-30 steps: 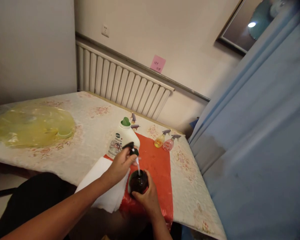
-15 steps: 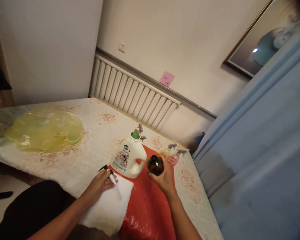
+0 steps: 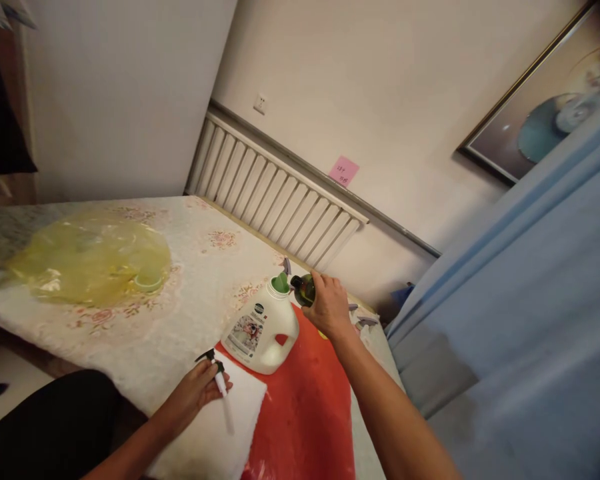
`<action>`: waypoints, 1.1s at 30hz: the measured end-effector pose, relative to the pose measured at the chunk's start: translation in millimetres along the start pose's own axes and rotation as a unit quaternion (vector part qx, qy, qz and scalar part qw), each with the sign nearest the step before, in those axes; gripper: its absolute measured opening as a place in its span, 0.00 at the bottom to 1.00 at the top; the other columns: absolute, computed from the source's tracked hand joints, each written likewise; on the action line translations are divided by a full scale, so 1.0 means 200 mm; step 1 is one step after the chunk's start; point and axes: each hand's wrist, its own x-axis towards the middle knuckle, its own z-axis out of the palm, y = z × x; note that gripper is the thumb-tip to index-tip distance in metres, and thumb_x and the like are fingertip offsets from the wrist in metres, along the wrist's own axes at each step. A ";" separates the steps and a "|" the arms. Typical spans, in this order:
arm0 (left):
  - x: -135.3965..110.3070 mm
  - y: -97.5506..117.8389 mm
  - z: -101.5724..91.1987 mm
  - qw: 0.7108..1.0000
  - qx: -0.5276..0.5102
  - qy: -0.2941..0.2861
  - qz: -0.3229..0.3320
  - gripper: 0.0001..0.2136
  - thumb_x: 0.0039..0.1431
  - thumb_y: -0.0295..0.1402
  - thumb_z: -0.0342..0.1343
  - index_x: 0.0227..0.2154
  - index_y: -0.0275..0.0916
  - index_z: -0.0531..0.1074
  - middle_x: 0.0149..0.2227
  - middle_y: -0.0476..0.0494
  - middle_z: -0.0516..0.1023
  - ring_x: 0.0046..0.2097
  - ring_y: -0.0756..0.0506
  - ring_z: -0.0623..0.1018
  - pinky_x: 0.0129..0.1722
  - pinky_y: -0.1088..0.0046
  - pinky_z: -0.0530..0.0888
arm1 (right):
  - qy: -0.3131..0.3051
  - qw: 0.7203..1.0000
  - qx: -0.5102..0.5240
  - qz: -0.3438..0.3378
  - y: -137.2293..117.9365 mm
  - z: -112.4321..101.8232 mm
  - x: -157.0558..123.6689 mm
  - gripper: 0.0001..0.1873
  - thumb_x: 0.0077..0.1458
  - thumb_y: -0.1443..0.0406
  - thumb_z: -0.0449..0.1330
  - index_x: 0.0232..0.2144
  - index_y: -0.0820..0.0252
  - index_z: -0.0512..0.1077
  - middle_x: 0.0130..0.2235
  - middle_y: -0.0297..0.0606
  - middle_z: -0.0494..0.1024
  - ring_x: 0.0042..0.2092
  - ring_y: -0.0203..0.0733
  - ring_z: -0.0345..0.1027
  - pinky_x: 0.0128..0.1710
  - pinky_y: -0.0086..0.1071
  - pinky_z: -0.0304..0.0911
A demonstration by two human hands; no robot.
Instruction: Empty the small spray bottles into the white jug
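Note:
My right hand [image 3: 329,305] is wrapped round a dark bottle [image 3: 306,291], tipped so that its black neck points left at the mouth of a white jug. A green funnel-like piece [image 3: 281,283] sits in that mouth. The jug [image 3: 265,327] has a printed label and a handle, and it stands upright on a red sheet. In my left hand [image 3: 200,387] is a pump top [image 3: 219,377] with a black head, white collar and long pale tube, held over a white cloth [image 3: 230,427]. Whether liquid flows cannot be made out.
A yellow plastic bag [image 3: 95,257] with a pale green round lid [image 3: 149,283] lies at the left of the flowered tablecloth [image 3: 220,240]. Spray bottle heads [image 3: 367,321] show beyond my right arm. A radiator [image 3: 280,183] lines the wall; a blue curtain [image 3: 505,320] hangs right.
My right hand has raised the dark bottle and tilted it, bringing its neck up beside the jug's mouth. The left hand still holds the pump top, and the view has shifted slightly.

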 end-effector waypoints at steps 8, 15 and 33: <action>-0.02 0.02 0.02 1.000 -0.015 -0.005 0.000 0.21 0.45 0.46 0.70 0.33 0.41 0.68 0.31 0.46 0.81 0.36 0.43 0.82 0.40 0.65 0.79 | -0.033 0.993 -0.101 -0.051 -0.04 -0.04 0.06 0.35 0.47 0.67 0.61 0.58 0.57 0.61 0.50 0.46 0.71 0.50 0.53 0.59 0.49 0.41 0.52; 0.01 -0.03 -0.03 1.000 -0.015 -0.006 -0.005 0.23 0.45 0.50 0.69 0.35 0.41 0.67 0.32 0.47 0.81 0.36 0.43 0.82 0.41 0.66 0.78 | -0.028 0.986 -0.127 -0.101 -0.04 -0.05 0.07 0.32 0.49 0.67 0.60 0.58 0.57 0.61 0.51 0.48 0.69 0.50 0.53 0.58 0.51 0.44 0.49; 0.01 -0.03 -0.03 0.999 -0.022 -0.023 0.004 0.21 0.48 0.48 0.68 0.35 0.41 0.68 0.33 0.46 0.81 0.37 0.43 0.82 0.42 0.66 0.78 | -0.021 0.975 -0.160 -0.151 -0.04 -0.12 0.11 0.33 0.51 0.68 0.60 0.60 0.57 0.61 0.53 0.50 0.69 0.52 0.55 0.56 0.57 0.50 0.46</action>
